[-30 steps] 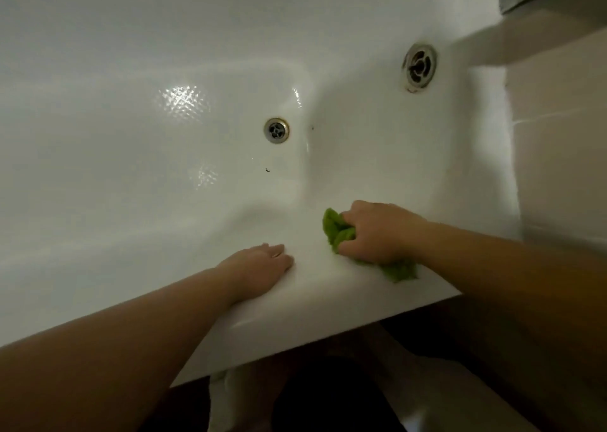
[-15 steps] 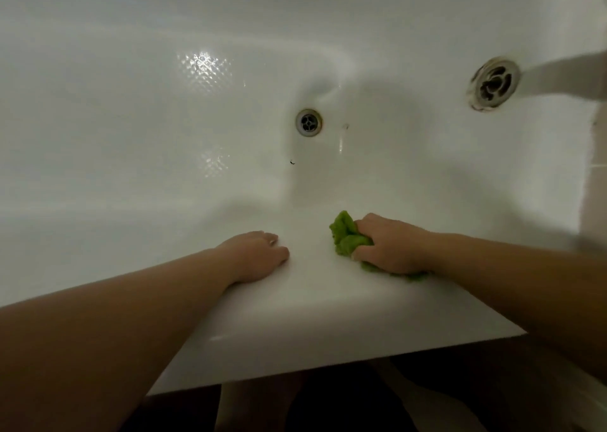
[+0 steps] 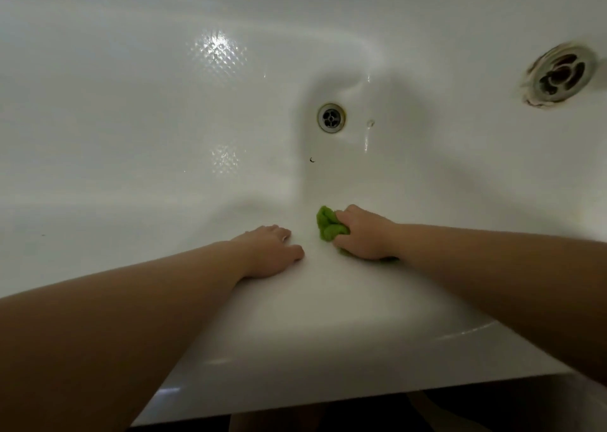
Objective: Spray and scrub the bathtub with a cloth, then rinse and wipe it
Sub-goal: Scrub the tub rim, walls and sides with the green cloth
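A white bathtub (image 3: 131, 136) fills the head view, its near rim running across the bottom. My right hand (image 3: 364, 234) grips a bunched green cloth (image 3: 328, 224) and presses it against the inner edge of the near rim. My left hand (image 3: 272, 251) rests flat on the rim just left of the cloth, fingers straight and holding nothing. Part of the cloth is hidden under my right hand.
The round metal floor drain (image 3: 331, 118) lies beyond the hands, with a small dark speck (image 3: 311, 160) on the tub floor near it. A round overflow fitting (image 3: 558, 75) sits on the tub wall at the upper right. Dark floor shows below the rim.
My view has moved closer and to the left over the tub. My right hand has slid the cloth left along the rim toward my left hand, which stays planted.
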### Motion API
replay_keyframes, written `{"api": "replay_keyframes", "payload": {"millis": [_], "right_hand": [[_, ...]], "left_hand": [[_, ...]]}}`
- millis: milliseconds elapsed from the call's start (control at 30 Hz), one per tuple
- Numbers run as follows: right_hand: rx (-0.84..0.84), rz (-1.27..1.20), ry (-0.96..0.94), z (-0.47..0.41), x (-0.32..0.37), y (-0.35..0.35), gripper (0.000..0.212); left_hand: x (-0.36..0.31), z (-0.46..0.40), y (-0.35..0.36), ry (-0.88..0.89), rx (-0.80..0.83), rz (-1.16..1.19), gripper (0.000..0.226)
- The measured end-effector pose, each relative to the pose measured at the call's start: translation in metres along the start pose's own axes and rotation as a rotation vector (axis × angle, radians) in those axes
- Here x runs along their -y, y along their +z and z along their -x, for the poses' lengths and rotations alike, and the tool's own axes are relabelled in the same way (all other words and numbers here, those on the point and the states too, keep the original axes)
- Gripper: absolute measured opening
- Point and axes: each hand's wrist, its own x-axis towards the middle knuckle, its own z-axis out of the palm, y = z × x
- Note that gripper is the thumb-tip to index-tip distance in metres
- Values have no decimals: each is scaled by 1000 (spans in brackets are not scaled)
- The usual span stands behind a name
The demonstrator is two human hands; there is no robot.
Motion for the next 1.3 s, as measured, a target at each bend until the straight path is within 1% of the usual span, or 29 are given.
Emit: {"api": "replay_keyframes", "payload": {"millis": [33,67,100,133,200,233,333,400,500,533,600,633,700,767,867,967,1033,1067,1100,1167,1200,1233,1300], "right_hand": [[23,19,-21,10,-8,-3,29],[42,49,-27,14,-16,-8,25],[52,82,-10,15,-22,-13,28],[39,124,16,9,-27,-17,34],[-20,190,103,-16,-30,-16,56],[-54,197,155,-31,-27,-11,61],[-160,145,221,-66,-1,5,59],[-175,94,189,-77,16,13,56],[-96,39,76,-61,35,16,56],[-78,22,23,-46,37,15,52],[-72,-10,-81,-8,31,11,32],[-63,-3,-113,14,25,7,26],[-27,38,-119,52,9,-4,23],[-18,109,-72,66,-8,-15,26],[-44,126,35,41,-16,-17,36],[-83,74,100,10,9,-3,55],[-91,25,75,4,33,7,60],[-93,-3,32,10,45,10,57],[-91,-33,-20,23,55,12,49],[-85,-66,-118,64,65,10,25],[-89,-75,-157,90,63,6,22],[-88,-77,-180,116,57,1,24],[-80,-65,-181,155,38,-13,25]], "left_hand": [[0,-1,0,6,3,-11,71],[1,-1,-1,11,10,-20,70],[1,-2,0,13,18,-22,70],[3,-3,0,17,23,-21,69],[5,-6,1,31,23,-17,69],[6,-7,1,36,21,-17,70],[10,-11,2,37,20,-3,71],[11,-12,3,30,17,7,70],[12,-11,4,9,22,43,69],[12,-10,4,1,18,51,69],[14,-6,4,-15,9,55,68],[16,-3,3,-21,8,59,68],[18,3,2,-22,13,64,68],[20,7,2,-20,18,66,68],[21,15,2,-30,13,55,68],[22,25,1,-45,-3,46,66],[24,31,0,-49,-38,31,60],[24,36,0,-55,-60,27,56],[25,40,-1,-62,-78,27,52],[26,51,-3,-66,-98,30,49],[26,58,-4,-62,-99,38,48],[26,66,-5,-57,-98,49,48],[27,81,-7,-44,-91,72,47]]}}
